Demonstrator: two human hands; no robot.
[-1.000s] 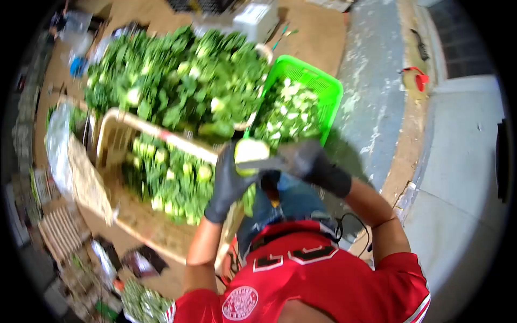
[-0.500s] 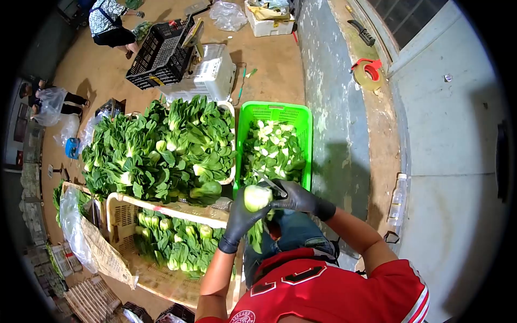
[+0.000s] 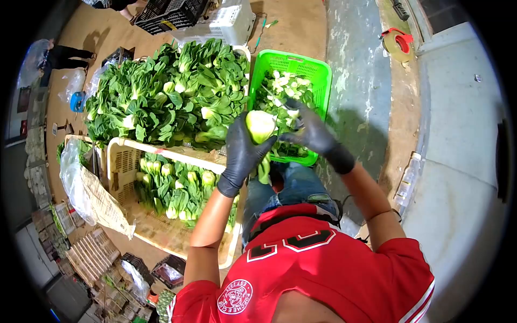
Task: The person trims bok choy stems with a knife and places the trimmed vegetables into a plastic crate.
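Note:
My black-gloved left hand [image 3: 240, 148] is wrapped round a head of bok choy [image 3: 260, 126], its pale cut base up and its leaves hanging down. Just to the right, over the near part of the green crate [image 3: 321, 86], is my gloved right hand [image 3: 312, 131]. Its fingers are curled round a small knife [image 3: 276, 99], whose thin blade is blurred and partly hidden. Trimmed bok choy leaves and pale stem pieces [image 3: 285, 83] lie in the crate below.
A large heap of bok choy [image 3: 161, 99] stands at the left. Nearer is a cream crate [image 3: 121, 161] with bok choy heads in rows. Along the right runs a wall ledge with a tape dispenser [image 3: 397, 44] and a plastic bottle [image 3: 407, 180]. A person [image 3: 67, 56] stands far left.
My right hand has moved away from the bok choy base, up and right over the green crate. The left hand still holds the bok choy. The camera view has shifted.

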